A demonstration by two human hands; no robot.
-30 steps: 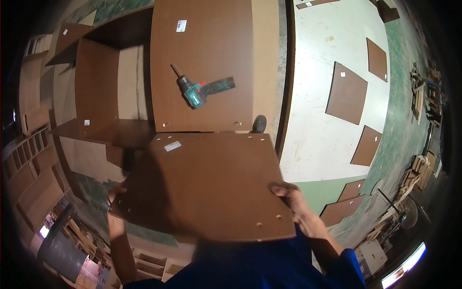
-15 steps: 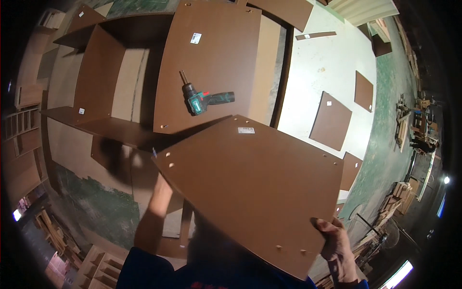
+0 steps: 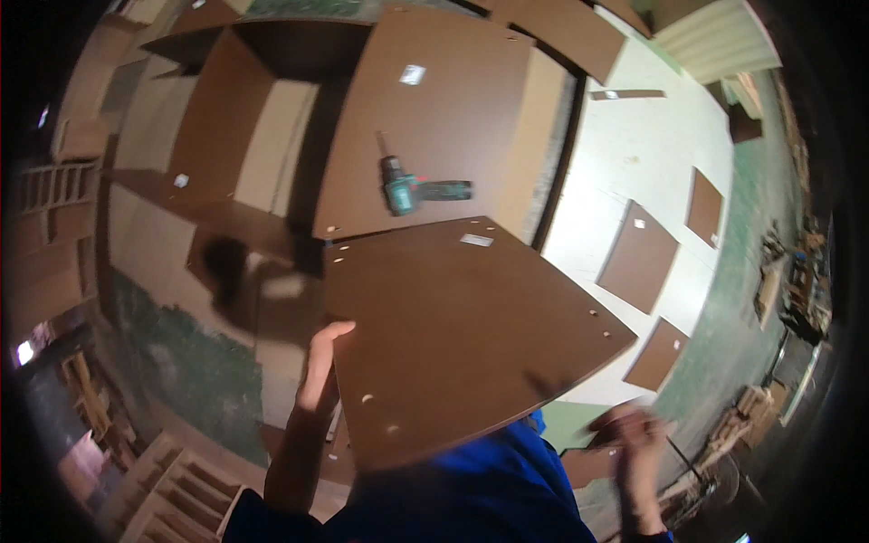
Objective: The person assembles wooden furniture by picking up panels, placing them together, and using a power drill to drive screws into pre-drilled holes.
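A brown board (image 3: 471,335) with paired holes near its corners and a white label is tilted in front of me. My left hand (image 3: 320,362) grips its left edge, thumb on the top face and the other fingers hidden beneath. The board's far edge meets the near edge of a larger brown panel (image 3: 434,109). On that panel lies a green and black cordless drill (image 3: 404,188), its bit pointing away. My right hand (image 3: 634,434), smeared by motion, is off the board, to the right of its near edge; its fingers are unclear.
An upright brown cabinet frame (image 3: 222,109) stands at the left. On a white sheet (image 3: 606,136) at the right lie several smaller brown boards (image 3: 641,258) and a narrow strip (image 3: 628,94). A slatted wooden piece (image 3: 176,489) is at the lower left.
The board has turned, and its far edge now meets the large panel. My right hand has let go of its corner and moved away. My left hand still holds its edge.
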